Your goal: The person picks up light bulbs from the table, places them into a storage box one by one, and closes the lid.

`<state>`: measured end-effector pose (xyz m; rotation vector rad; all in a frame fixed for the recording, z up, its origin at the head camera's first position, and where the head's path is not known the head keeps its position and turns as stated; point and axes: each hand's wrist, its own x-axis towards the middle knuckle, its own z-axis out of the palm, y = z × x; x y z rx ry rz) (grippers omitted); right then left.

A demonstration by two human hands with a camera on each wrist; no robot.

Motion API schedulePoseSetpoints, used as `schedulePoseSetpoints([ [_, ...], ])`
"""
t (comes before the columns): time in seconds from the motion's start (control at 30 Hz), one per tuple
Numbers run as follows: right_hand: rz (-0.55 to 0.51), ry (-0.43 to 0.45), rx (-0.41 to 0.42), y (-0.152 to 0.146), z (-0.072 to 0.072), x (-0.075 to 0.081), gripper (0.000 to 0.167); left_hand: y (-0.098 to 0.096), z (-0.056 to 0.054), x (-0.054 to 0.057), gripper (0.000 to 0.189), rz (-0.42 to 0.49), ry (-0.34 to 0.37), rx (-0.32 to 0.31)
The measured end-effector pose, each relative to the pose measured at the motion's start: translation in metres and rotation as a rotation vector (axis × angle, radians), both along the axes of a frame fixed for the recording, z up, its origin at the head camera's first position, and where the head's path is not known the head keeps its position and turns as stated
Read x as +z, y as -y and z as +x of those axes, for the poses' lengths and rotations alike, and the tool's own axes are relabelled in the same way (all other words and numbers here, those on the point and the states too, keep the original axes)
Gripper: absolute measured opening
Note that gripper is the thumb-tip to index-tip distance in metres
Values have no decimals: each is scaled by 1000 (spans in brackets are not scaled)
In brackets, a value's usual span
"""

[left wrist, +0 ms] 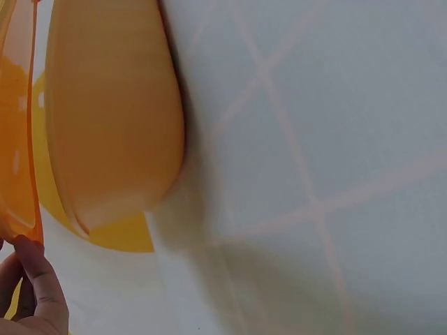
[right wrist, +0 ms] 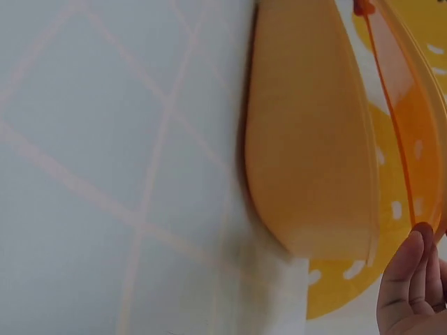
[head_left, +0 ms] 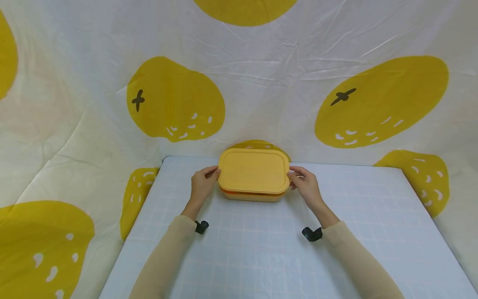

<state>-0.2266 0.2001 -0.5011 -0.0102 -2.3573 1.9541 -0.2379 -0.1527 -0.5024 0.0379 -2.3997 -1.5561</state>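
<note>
A rounded rectangular yellow lid with an orange underside is held just above a yellow box in the head view. Both wrist views show a gap between the lid's edge and the rim of the box. My left hand pinches the lid's left end between thumb and fingers. At the opposite end, my right hand pinches the lid in the same way. The box stands upright on the table, and the lid covers its inside from the head view.
The pale blue checked table extends in front of the box and to both sides. A white cloth printed with yellow fruit hangs close behind the box and along the sides. Small black wrist cameras hang under the forearms.
</note>
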Motion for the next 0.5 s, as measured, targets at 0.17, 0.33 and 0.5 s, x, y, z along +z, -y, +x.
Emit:
schedulePoseSetpoints([
  [0.17,29,1,8,1,-2,-5,40,0,-2,-1,29,-35,49,26],
  [0.33,82,9,-4,2,-4,-9,39,-1,-4,-4,26,-13,83,28],
  [0.5,129,18,-3,3,-5,-14,38,0,-3,-8,25,1,102,28],
])
